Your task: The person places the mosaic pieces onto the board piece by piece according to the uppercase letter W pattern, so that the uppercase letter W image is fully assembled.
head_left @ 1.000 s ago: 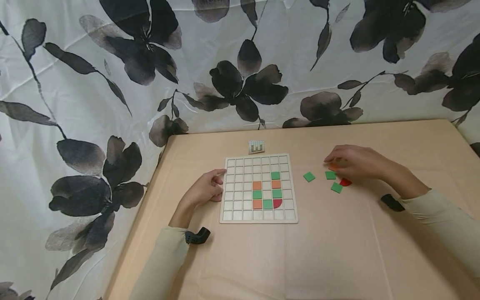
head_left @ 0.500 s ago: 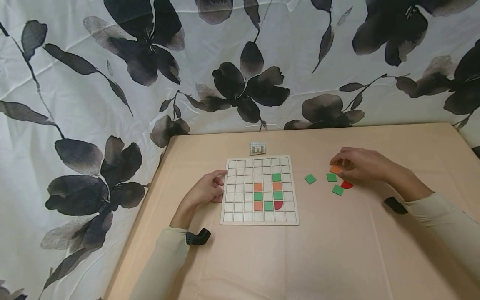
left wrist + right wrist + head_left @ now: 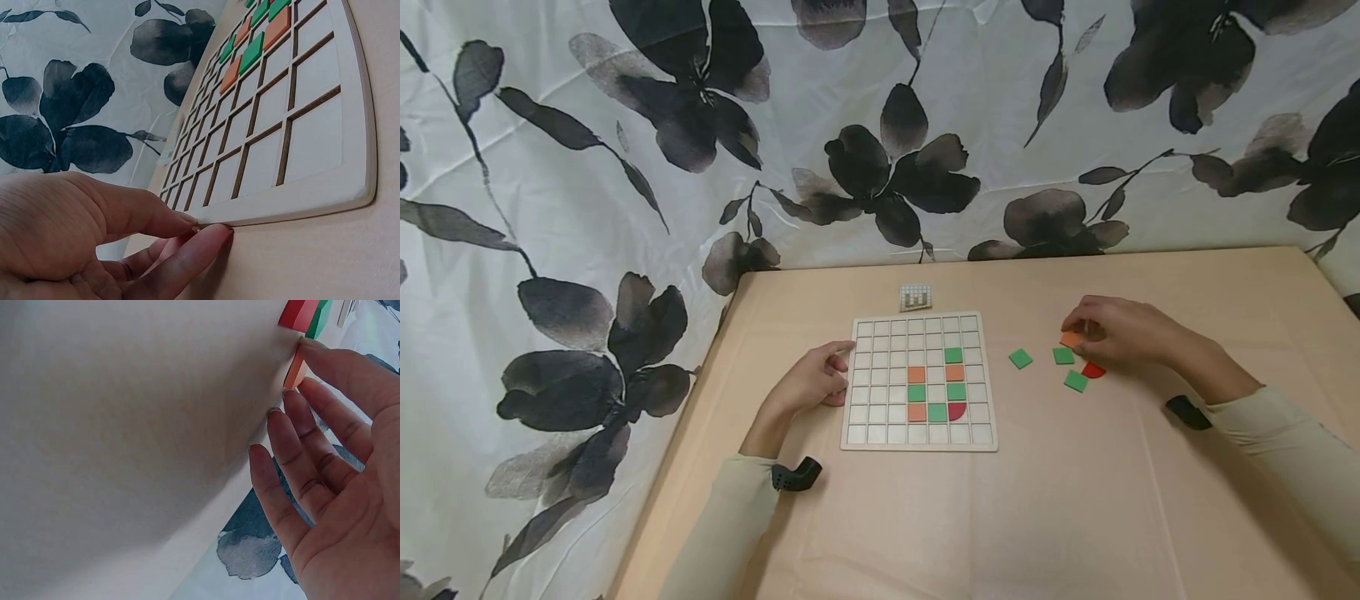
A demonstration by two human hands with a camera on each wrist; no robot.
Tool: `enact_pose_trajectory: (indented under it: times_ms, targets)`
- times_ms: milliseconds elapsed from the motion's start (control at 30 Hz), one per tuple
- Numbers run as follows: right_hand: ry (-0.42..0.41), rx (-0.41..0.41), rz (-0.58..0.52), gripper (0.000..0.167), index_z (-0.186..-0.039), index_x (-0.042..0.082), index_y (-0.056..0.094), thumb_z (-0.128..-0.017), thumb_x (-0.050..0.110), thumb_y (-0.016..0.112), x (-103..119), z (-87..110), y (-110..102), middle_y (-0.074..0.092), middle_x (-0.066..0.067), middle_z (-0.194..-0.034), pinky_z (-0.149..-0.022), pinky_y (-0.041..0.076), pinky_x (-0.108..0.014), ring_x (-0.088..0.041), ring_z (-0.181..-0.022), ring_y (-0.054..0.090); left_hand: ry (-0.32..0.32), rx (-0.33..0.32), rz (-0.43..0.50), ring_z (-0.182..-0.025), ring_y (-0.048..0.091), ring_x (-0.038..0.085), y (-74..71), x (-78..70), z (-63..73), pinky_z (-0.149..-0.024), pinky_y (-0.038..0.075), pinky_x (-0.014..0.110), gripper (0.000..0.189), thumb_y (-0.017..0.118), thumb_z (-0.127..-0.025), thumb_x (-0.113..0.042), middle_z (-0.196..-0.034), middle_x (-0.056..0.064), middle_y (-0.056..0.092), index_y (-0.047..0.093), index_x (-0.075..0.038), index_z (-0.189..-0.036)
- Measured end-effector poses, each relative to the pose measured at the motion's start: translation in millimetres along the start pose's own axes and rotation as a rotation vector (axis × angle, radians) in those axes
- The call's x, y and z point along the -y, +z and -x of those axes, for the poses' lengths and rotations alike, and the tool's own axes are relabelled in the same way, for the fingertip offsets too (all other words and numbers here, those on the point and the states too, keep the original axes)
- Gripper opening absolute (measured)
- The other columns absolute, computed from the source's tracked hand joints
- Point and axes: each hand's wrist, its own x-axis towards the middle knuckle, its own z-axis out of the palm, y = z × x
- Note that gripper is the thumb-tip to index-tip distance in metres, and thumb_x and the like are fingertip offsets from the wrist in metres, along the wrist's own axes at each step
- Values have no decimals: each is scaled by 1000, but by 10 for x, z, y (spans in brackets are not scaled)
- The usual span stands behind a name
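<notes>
A white grid board [image 3: 877, 414] lies on the table, with several green and orange square tiles and one rounded red tile set in its cells. My left hand [image 3: 805, 379] is at the board's left edge; in the left wrist view its thumb and finger [image 3: 206, 245] meet at the rim and hold it. To the right of the board, my right hand [image 3: 1123, 329] pinches an orange square tile [image 3: 1071, 339] between thumb and fingers, and the right wrist view shows this orange tile [image 3: 294, 367] edge-on. Close to that hand lie green tiles [image 3: 1063, 356] and a red tile [image 3: 1093, 370].
Behind the board stands a small card [image 3: 915, 297] printed with a grid. A lone green tile [image 3: 1020, 358] lies between the board and the other loose tiles. A floral cloth [image 3: 925, 183] hangs behind and left of the wooden table [image 3: 1045, 508].
My right hand has lifted the orange tile slightly and shifted a little to the right, then kept nearly still. The left hand stays at the board's edge. The head view has shifted slightly.
</notes>
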Motion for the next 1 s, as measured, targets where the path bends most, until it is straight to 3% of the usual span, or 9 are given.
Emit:
enact_pose_trajectory:
  times_ms: [500, 1000]
  targets:
    - [24, -6, 23, 24, -102, 19, 75, -80, 24, 83, 18, 11, -10, 65, 6, -100, -74, 51, -38, -16, -90, 60, 5, -5, 5, -72, 56, 20, 10, 12, 0, -62, 59, 34, 69, 59, -90, 14, -107, 14, 47, 45, -13, -152]
    - [-83, -98, 140, 22, -95, 25, 72, -76, 21, 80, 28, 14, -15, 63, 13, -87, -61, 45, -32, -6, -75, 57, 8, -5, 7, -68, 56, 19, 11, 18, -10, -61, 59, 33, 70, 55, -90, 15, -107, 15, 47, 45, -13, -153]
